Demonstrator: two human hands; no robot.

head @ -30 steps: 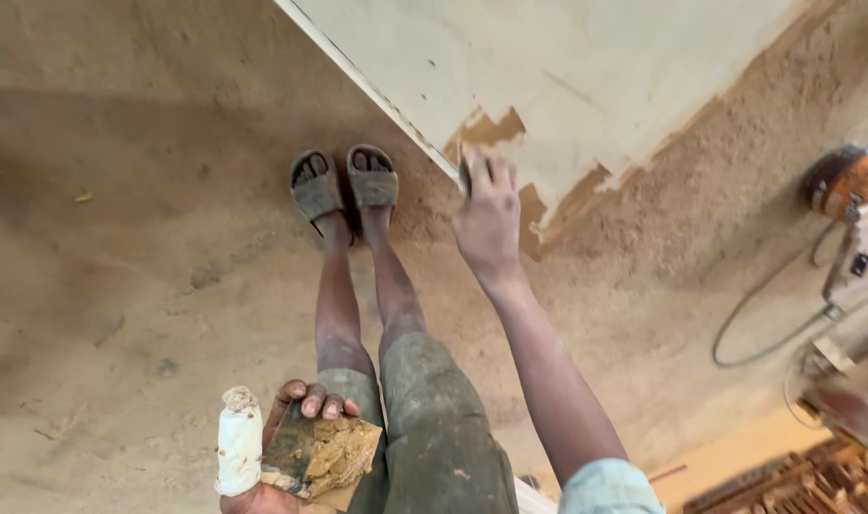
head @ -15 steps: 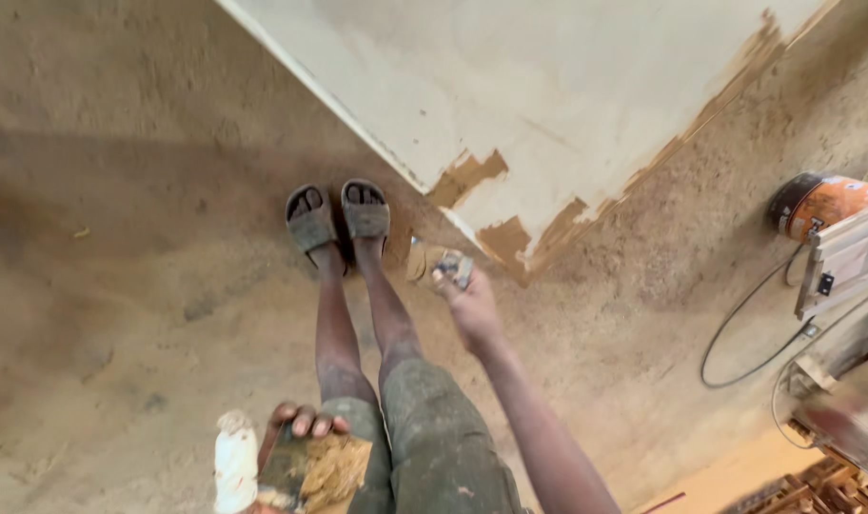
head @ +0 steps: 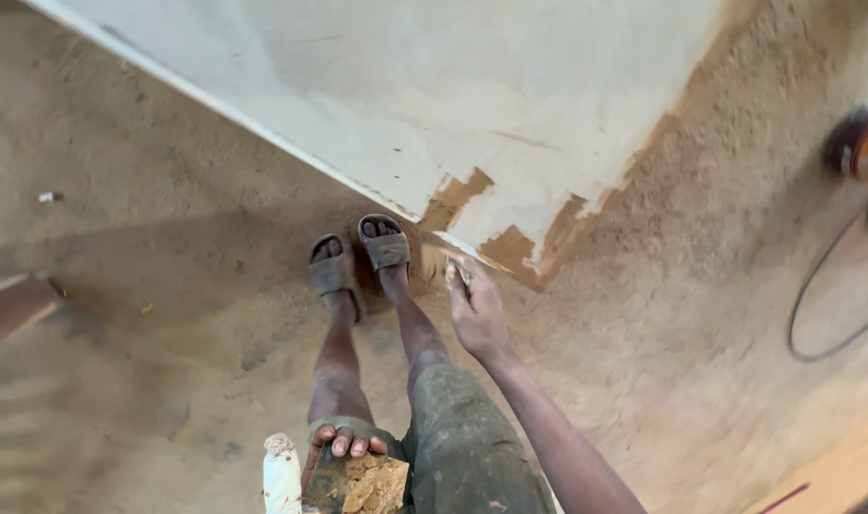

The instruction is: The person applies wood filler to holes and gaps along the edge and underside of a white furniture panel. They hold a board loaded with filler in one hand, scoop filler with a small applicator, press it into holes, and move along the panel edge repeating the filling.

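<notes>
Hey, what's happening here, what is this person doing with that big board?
A person stands on a sawdust-covered floor beside a large pale board. Their right hand holds a small flat tool at the board's near edge, where brown filler patches show against the pale coat. Their left hand holds a small slab loaded with brown putty, with a white wrapped handle beside it. A power tool with a cable lies at the right.
</notes>
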